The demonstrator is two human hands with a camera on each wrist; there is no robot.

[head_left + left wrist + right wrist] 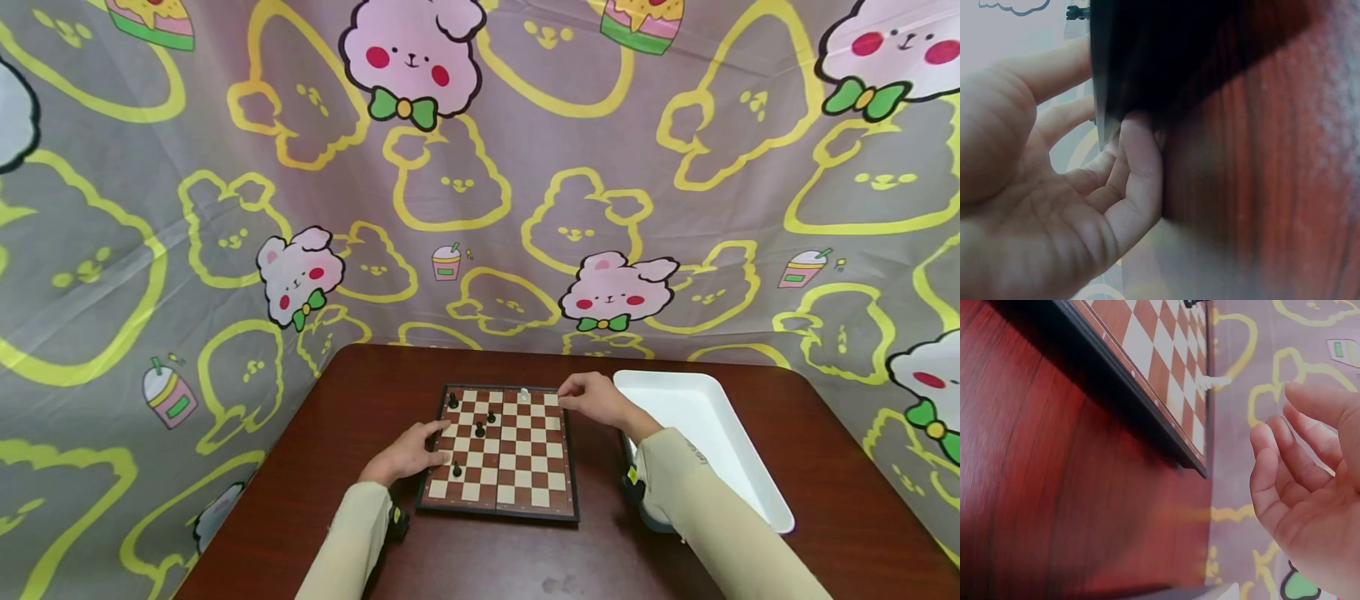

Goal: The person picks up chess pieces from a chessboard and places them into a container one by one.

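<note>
The open chessboard [531, 471] lies flat on the wooden table [360, 400], nearly square, its fold line [498, 467] pointing away from the person. The left hand [407, 454] holds its left edge, thumb and index finger over the top, the others curled at the side; how far they reach beneath is hard to tell in shadow. The right hand [597, 400], loosely half-curled around nothing, hovers by the far right corner. Four black chess pieces [480, 430] stand left of the fold, one white chess piece [523, 395] upright right of it near the far edge. The right forearm crosses a white tray [716, 433].
</note>
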